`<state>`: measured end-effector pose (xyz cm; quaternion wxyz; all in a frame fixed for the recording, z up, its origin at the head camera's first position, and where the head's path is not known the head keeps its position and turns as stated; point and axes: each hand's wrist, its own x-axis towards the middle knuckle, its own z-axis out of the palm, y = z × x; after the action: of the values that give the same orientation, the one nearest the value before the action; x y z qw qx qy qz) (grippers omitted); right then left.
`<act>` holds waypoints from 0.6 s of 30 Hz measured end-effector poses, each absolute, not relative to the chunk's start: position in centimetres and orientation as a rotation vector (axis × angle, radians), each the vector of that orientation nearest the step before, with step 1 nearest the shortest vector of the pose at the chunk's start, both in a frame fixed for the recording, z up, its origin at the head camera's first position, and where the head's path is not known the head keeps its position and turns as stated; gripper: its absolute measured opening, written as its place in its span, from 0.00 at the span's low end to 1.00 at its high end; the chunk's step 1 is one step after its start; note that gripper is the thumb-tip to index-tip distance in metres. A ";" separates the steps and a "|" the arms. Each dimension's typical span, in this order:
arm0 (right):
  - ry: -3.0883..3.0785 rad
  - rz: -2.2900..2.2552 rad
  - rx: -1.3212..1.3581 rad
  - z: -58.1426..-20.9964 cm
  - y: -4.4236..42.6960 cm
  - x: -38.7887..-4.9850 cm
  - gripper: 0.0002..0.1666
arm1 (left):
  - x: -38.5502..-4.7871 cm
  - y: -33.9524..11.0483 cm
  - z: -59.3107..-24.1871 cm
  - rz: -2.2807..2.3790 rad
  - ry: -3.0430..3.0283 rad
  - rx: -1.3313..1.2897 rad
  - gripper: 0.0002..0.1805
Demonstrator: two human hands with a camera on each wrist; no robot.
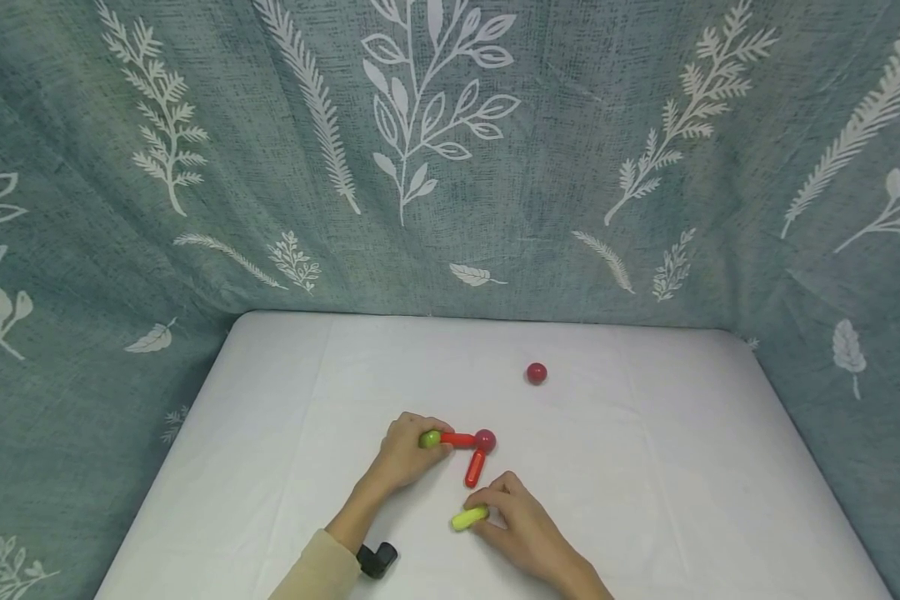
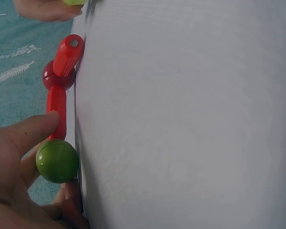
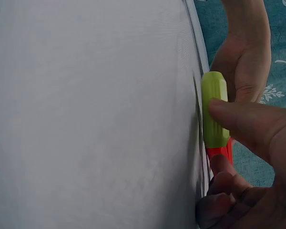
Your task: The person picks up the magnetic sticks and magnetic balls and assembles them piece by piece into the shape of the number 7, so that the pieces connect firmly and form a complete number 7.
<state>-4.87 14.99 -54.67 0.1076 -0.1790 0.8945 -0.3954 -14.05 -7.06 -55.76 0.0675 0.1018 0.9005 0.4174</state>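
Note:
My left hand (image 1: 403, 452) pinches a red rod (image 1: 461, 440) that has a green ball (image 2: 57, 161) at its near end. In the left wrist view the thumb lies against this rod, just beside the ball. The rod's other end meets a dark red ball (image 1: 485, 440), from which a second red rod (image 1: 475, 469) sticks out at an angle. A yellow-green rod (image 1: 468, 518) is pinched between the thumb and fingers of my right hand (image 1: 523, 529). It is apart from the second red rod, a little nearer the front.
Farther back on the white table (image 1: 645, 458) lies a loose dark red ball (image 1: 537, 373). A black device (image 1: 377, 560) shows beside the left wrist. Behind the table hangs a blue-green curtain (image 1: 540, 167) with white leaf prints.

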 end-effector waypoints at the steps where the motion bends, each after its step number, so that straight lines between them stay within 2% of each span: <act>1: 2.641 -1.146 -0.542 -54.6 15.0 -4.9 0.13 | -14.0 -7.0 -55.8 1.259 2.712 0.306 0.09; 7: 2.673 -1.099 -0.587 -54.7 15.1 -4.9 0.18 | -14.1 -7.0 -55.8 1.257 2.714 0.296 0.09; 11: 2.715 -1.079 -0.504 -54.6 15.0 -4.7 0.22 | -14.1 -6.9 -55.8 1.254 2.724 0.306 0.09; 18: 2.667 -1.112 -0.175 -53.6 14.5 -3.8 0.15 | -14.0 -6.9 -55.7 1.253 2.722 0.290 0.09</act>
<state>-3.84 14.53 -53.60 0.1230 -0.0599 0.9143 -0.3813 -14.05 -6.89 -55.71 0.0654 0.0960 0.9022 0.4153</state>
